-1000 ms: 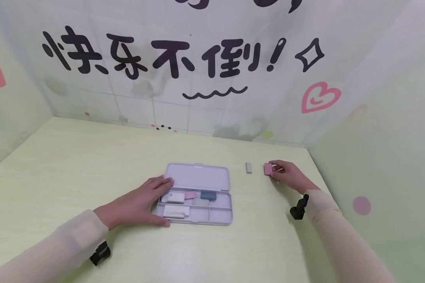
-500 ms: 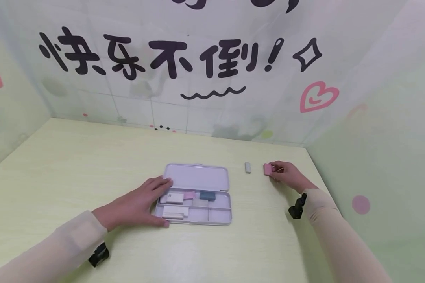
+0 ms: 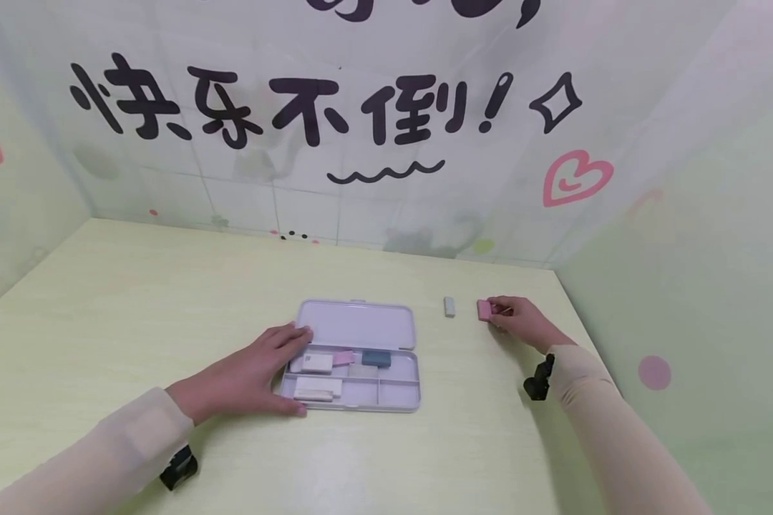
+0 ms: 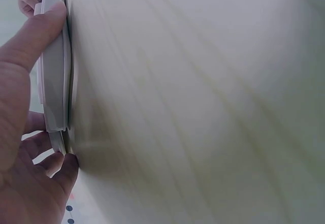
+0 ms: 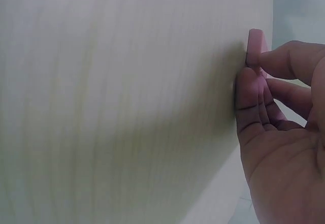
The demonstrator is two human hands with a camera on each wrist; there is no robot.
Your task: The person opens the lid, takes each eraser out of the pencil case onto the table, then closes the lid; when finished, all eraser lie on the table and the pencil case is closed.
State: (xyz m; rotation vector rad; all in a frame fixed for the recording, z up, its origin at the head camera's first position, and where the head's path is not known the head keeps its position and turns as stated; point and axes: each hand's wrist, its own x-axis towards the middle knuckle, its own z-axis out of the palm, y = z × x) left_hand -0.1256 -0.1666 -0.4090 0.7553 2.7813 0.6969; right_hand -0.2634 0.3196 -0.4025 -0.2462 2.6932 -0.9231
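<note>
A pale lilac pencil case [image 3: 399, 395] lies with its lid [image 3: 361, 322] laid back, its tray divided into compartments. My left hand [image 3: 245, 379] holds the case at its left end, thumb along the front edge and fingertips on the lid side. Inside are a white eraser [image 3: 317, 363], a pink eraser [image 3: 343, 357], a dark blue-grey eraser [image 3: 376, 357] and several other pale pieces. At the right, my right hand [image 3: 526, 320] pinches a pink eraser [image 3: 484, 310] between thumb and fingers, at the table surface. In the right wrist view, fingers partly hide that pink eraser [image 5: 256, 43].
A small light grey eraser [image 3: 449, 307] lies between the case and my right hand. Behind the pale wood-look table [image 3: 373, 458] hangs a printed sheet [image 3: 232, 193]. A green-tinted side wall [image 3: 715, 286] rises close to my right arm.
The view has shifted slightly. My left hand keeps its place on the case, and my right hand stays with the pink eraser.
</note>
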